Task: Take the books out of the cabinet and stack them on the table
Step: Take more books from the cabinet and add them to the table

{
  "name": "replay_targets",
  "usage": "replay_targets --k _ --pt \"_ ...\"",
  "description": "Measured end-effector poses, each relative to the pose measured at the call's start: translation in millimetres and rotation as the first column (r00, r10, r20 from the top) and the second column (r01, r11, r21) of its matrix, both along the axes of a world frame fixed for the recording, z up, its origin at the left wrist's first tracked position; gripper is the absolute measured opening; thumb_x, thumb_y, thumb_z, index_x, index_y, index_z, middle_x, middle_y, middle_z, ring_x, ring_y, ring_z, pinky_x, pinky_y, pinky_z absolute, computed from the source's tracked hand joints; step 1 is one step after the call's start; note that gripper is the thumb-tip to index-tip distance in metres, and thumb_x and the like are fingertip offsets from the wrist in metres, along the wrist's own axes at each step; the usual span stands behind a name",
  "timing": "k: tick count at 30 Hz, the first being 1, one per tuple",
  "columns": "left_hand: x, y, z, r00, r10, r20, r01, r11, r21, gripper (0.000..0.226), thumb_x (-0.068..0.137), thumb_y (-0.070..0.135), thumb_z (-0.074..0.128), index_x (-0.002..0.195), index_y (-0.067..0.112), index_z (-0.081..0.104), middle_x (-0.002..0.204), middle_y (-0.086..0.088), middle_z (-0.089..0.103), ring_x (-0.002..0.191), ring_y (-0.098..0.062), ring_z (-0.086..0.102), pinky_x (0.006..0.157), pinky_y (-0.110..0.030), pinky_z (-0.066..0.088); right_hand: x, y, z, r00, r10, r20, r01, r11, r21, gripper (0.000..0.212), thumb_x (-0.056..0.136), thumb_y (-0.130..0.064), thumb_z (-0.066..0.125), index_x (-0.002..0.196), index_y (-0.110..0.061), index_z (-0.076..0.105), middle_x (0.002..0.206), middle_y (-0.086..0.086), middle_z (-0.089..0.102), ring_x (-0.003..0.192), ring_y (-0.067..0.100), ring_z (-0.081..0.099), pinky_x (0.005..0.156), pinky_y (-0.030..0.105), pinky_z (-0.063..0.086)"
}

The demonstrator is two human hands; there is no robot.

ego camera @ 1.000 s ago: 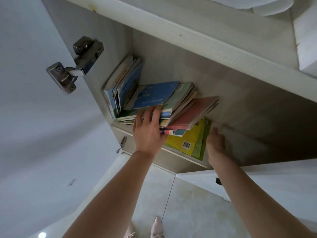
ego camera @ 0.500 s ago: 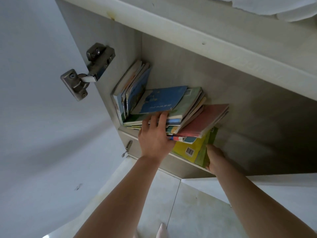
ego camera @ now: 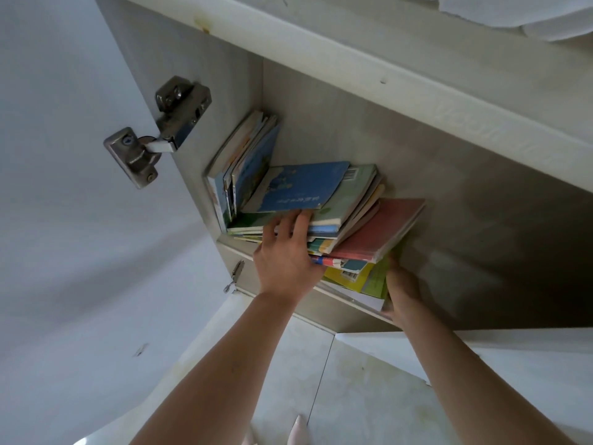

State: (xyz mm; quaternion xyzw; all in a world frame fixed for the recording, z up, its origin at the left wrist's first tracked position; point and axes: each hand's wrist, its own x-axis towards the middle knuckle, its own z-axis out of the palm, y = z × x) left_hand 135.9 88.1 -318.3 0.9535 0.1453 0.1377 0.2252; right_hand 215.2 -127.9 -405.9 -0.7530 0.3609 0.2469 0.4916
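- The right hand (ego camera: 402, 292) is now lower and nearer than a moment ago, wrapped around the near right corner of the pile's bottom books, where it was merely laid beside them before; its fingertips are hidden under the yellow-green book (ego camera: 362, 279).
- The left hand (ego camera: 285, 252) is kept on the pile's near edge, with straight fingers pressed against the spines, gripping nothing.
- The pile of books (ego camera: 321, 220) is still lying on the cabinet shelf (ego camera: 346, 313); it is judged that the lift is only being prepared.
- More books (ego camera: 247, 162) are leaned upright against the left wall, just behind the pile.
- The open door's hinge (ego camera: 157, 133) is seen at the left, and the upper shelf (ego camera: 385, 72) close above, so the pile must be drawn out low.
- No desk is shown.
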Motion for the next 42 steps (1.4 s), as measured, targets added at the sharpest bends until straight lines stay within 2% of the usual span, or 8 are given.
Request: replay_targets --k 3,10,16,20,29,35,38,42 --pt "0 0 0 1.000 0.009 0.000 -0.009 1.000 0.007 0.072 0.059 0.042 0.077 0.125 0.023 0.055 0.120 0.000 0.065 0.112 -0.029 0.058 0.066 -0.044 0.059 4 -20 -39 0.998 -0.039 0.052 0.027 0.977 0.213 0.086 0.051 -0.089 0.059 0.113 -0.029 0.064 0.115 0.008 0.070 0.099 0.032 0.069 0.091 0.056 0.052" --pt "0 3 1 1.000 -0.022 0.011 0.022 1.000 0.019 0.071 0.061 0.047 0.074 0.125 0.024 0.054 0.121 0.000 0.064 0.113 -0.028 0.057 0.069 -0.043 0.059 -15 46 63 0.956 -0.253 0.147 0.161 0.874 0.459 0.047 0.091 -0.041 0.053 0.129 -0.014 0.054 0.119 0.018 0.067 0.096 0.034 0.070 0.078 0.049 0.058" --pt "3 6 8 0.994 -0.021 0.109 0.020 1.000 0.012 0.058 0.064 0.046 0.076 0.115 0.020 0.063 0.106 -0.002 0.072 0.099 -0.028 0.066 0.067 -0.039 0.060 -13 72 133 0.954 -0.090 0.285 -0.022 0.930 0.367 0.065 0.085 -0.077 0.031 0.110 -0.025 0.063 0.103 0.007 0.072 0.087 0.027 0.072 0.080 0.041 0.058" --pt "-1 6 30 0.973 0.089 0.212 -0.062 0.990 -0.129 0.051 0.065 0.048 0.071 0.106 0.018 0.066 0.091 -0.001 0.074 0.084 -0.025 0.069 0.070 -0.030 0.055 -12 95 179 0.917 0.030 0.398 -0.132 0.964 0.232 0.034 0.090 -0.046 0.054 0.088 -0.015 0.067 0.087 0.012 0.073 0.069 0.018 0.073 0.047 0.021 0.052" --pt "-21 38 44 0.957 0.286 0.041 -0.198 0.753 -0.628 0.074 0.065 0.047 0.076 0.132 0.031 0.047 0.116 0.008 0.068 0.103 -0.015 0.066 0.090 -0.032 0.054 10 165 214 0.883 0.391 0.258 -0.432 0.893 0.126 0.062 0.077 -0.052 0.062 0.121 -0.009 0.057 0.112 0.022 0.064 0.081 0.038 0.070 0.048 0.033 0.057" --pt "-43 38 26 0.903 0.405 0.143 -0.205 0.699 -0.685 0.091 0.071 0.040 0.082 0.144 0.023 0.029 0.139 0.004 0.043 0.126 -0.013 0.049 0.099 -0.039 0.050 1 191 201 0.780 0.520 0.348 -0.549 0.836 -0.018 0.044 0.080 -0.046 0.062 0.104 -0.009 0.062 0.108 0.015 0.065 0.083 0.030 0.069 0.055 0.034 0.061" --pt "-47 24 19 0.836 0.516 0.187 -0.313 0.729 -0.609 0.082 0.066 0.026 0.087 0.129 0.022 0.036 0.126 0.001 0.041 0.111 -0.021 0.054 0.086 -0.045 0.054 2 191 202 0.793 0.516 0.325 -0.546 0.838 0.000 0.043 0.082 -0.042 0.059 0.108 -0.008 0.063 0.110 0.015 0.065 0.085 0.030 0.068 0.047 0.023 0.055" --pt "-47 21 14 0.819 0.564 0.109 -0.340 0.628 -0.700 0.076 0.066 0.026 0.086 0.124 0.027 0.037 0.117 0.004 0.049 0.105 -0.018 0.055 0.086 -0.045 0.053 0 191 201 0.757 0.549 0.354 -0.585 0.811 -0.007 0.034 0.085 -0.037 0.056 0.105 -0.010 0.063 0.104 0.009 0.065 0.084 0.026 0.068 0.043 0.017 0.050"
